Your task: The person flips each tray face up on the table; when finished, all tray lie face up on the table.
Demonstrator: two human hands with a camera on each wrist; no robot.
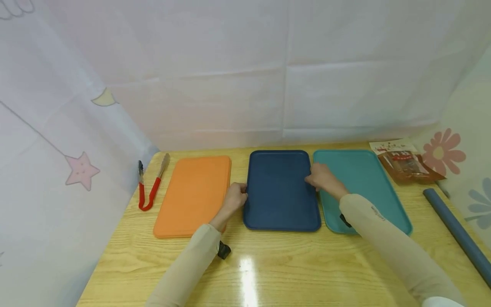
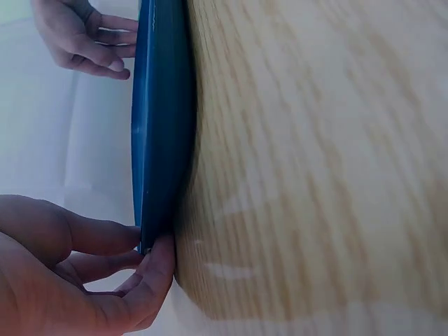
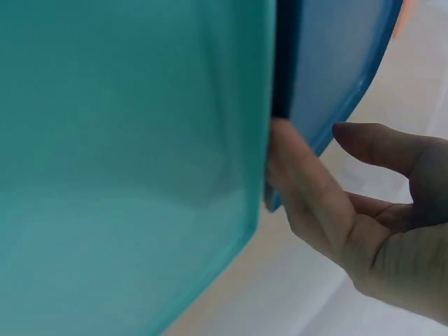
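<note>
At frame centre, the left hand and right hand pinched opposite edges of the navy tray; positioning appeared in hand, the next move likely requiring level control.

Round the blue tray, we've room at 6: bare tbl betw. sleeves. R hand & teal tray crowd 3; L hand, then orange board, obstruct 9; cloth limits us at 12.

Booth of printed cloth, wooden table
</note>
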